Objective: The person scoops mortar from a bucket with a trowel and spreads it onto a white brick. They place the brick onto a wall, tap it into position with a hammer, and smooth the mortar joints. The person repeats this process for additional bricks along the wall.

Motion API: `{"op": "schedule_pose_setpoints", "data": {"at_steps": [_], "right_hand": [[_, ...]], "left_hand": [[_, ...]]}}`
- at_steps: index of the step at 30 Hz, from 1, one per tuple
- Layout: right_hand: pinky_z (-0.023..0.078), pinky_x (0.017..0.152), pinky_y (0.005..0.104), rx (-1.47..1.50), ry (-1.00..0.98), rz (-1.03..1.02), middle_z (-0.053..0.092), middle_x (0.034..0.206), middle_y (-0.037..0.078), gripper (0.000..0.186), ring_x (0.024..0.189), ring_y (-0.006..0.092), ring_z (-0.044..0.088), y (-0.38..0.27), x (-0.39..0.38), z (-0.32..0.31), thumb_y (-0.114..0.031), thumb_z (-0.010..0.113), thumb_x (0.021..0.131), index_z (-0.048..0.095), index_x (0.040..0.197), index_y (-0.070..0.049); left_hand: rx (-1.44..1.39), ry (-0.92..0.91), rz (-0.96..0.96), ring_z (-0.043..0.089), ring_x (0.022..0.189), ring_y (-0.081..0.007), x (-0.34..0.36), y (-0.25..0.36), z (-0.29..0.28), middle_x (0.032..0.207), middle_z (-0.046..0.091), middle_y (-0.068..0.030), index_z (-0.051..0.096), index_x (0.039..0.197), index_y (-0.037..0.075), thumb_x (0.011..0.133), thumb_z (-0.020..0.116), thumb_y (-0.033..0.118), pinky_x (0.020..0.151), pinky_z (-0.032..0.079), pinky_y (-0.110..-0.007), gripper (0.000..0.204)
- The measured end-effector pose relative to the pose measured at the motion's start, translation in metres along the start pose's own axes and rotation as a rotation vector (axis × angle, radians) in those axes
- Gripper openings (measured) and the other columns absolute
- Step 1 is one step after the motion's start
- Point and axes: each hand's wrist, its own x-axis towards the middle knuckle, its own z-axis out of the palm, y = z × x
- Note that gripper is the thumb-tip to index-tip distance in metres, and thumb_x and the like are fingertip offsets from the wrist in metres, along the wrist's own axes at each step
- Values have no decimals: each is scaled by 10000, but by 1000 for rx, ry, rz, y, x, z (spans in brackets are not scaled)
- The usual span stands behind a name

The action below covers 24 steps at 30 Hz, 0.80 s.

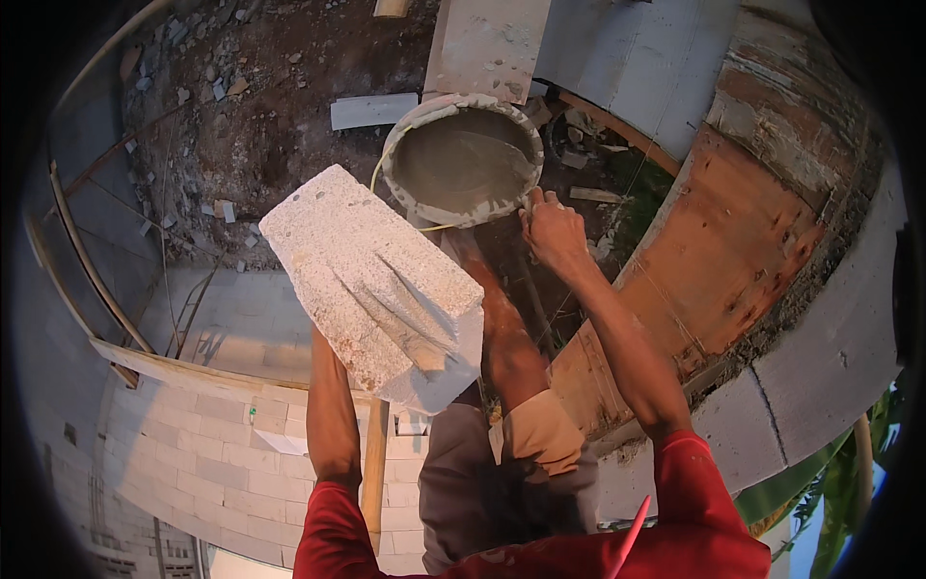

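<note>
A pale, rough concrete block (333, 251) with long grooves worn into its face is held up at a tilt, left of centre. My left forearm (334, 415) runs up behind it; the block hides that hand, which holds it from below. Just beyond stands a round bucket (453, 214) with a mortar-crusted rim and a thin yellow handle. Wet grey mortar (463, 159) lies inside. At the bucket's right rim is my right hand (557, 232), its fingers curled closed. Whatever they grip, if anything, cannot be made out.
A broad plank (492, 43) reaches away behind the bucket. Rubble-strewn soil (260, 125) lies at far left. A weathered orange-brown board (714, 270) slopes along the right. Bamboo poles (92, 261) lean at left, above a pale block wall (212, 444). My bare leg is below the bucket.
</note>
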Motion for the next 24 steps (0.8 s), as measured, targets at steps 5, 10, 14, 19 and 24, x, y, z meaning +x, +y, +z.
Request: {"op": "schedule_pose_setpoints", "data": {"at_steps": [5, 10, 14, 19, 24], "right_hand": [[572, 782, 521, 30, -26, -51, 693, 990, 270, 396, 907, 436, 705, -19, 84, 67, -259, 642, 859, 637, 1165, -7], [559, 845, 494, 360, -133, -112, 726, 1056, 250, 446, 946, 450, 698, -11, 93, 102, -308, 650, 798, 730, 1126, -16], [533, 820, 452, 580, -283, 9, 729, 981, 229, 448, 895, 382, 708, 34, 48, 80, -313, 700, 817, 719, 1134, 3], [477, 659, 346, 715, -219, 65, 641, 770, 105, 385, 693, 177, 582, 57, -29, 21, -274, 728, 866, 661, 1095, 29], [432, 611, 323, 846, -139, 101, 549, 726, 50, 305, 650, 139, 517, 40, -127, -54, -237, 711, 884, 645, 1039, 17]], "left_hand": [[-13, -9, 34, 647, 1157, -238, 8, -12, 1, 1267, 661, -144, 534, 1380, -29, 600, 927, 334, 958, 548, -377, 946], [-20, -8, 51, 645, 1152, -232, 7, -18, 2, 1259, 665, -139, 542, 1372, -30, 590, 932, 337, 957, 543, -371, 947], [-23, -15, 64, 644, 1147, -228, 7, -21, 5, 1253, 668, -136, 549, 1365, -30, 582, 936, 339, 956, 539, -367, 948], [-30, -30, 77, 643, 1142, -222, 12, -22, 8, 1245, 672, -131, 557, 1357, -31, 571, 940, 341, 955, 534, -361, 949], [-35, -50, 98, 642, 1136, -216, 19, -19, 15, 1237, 675, -127, 566, 1348, -31, 561, 945, 344, 954, 529, -355, 951]]}}
